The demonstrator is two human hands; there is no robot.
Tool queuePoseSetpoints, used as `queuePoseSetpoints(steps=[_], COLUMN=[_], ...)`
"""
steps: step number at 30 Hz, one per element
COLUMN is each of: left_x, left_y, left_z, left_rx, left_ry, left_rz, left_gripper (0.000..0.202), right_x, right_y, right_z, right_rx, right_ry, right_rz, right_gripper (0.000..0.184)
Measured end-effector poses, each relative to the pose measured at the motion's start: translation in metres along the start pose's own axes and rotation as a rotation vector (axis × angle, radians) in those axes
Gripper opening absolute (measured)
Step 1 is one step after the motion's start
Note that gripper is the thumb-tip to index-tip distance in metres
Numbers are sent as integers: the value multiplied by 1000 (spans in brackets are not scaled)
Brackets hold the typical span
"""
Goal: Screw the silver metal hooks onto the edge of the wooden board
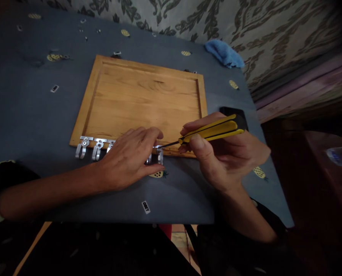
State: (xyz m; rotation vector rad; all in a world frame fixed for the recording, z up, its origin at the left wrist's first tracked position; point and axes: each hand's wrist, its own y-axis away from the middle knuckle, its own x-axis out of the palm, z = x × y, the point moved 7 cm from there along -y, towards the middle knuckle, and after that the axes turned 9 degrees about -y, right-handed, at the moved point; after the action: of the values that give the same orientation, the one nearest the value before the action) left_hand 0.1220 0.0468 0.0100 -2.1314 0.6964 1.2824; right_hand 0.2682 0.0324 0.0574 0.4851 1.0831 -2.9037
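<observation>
A pale wooden board (148, 92) with a raised frame lies flat on the table. Along its near edge runs a silver metal hook rail (99, 142) with several double hooks. My left hand (130, 157) rests across the rail and the board's edge, thumb and forefinger apart on either side of the rightmost hook (160, 157); it covers the rail's middle. In my right hand (222, 157) is a yellow and black screwdriver (211, 132), gripped by the handle. Its shaft slants down to the left, and the tip meets the rail's right end, where the screw itself is too small to make out.
A blue-grey patterned tablecloth (33, 119) covers the table. A blue cloth (225, 53) lies at the far right corner by the wall. A dark, phone-like object (231, 112) is partly hidden behind my right hand. Small metal pieces (98, 31) are scattered at the back left.
</observation>
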Motion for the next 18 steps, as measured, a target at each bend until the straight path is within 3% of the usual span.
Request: queuePoseSetpoints(steps=[11,14,18], left_x=[2,1,1], left_y=[1,1,1], left_z=[1,0,1], left_rx=[3,11,12], left_ry=[-18,-20,-14], left_rz=[-14,-19,-20], left_gripper=[51,52,52], right_x=[3,4,-4], right_y=[-3,-2,1], right_z=[9,6,-1], right_rx=[-47,8,87], right_ry=[13,-8,-97], right_rz=[63,71,-117], right_gripper=[11,7,8])
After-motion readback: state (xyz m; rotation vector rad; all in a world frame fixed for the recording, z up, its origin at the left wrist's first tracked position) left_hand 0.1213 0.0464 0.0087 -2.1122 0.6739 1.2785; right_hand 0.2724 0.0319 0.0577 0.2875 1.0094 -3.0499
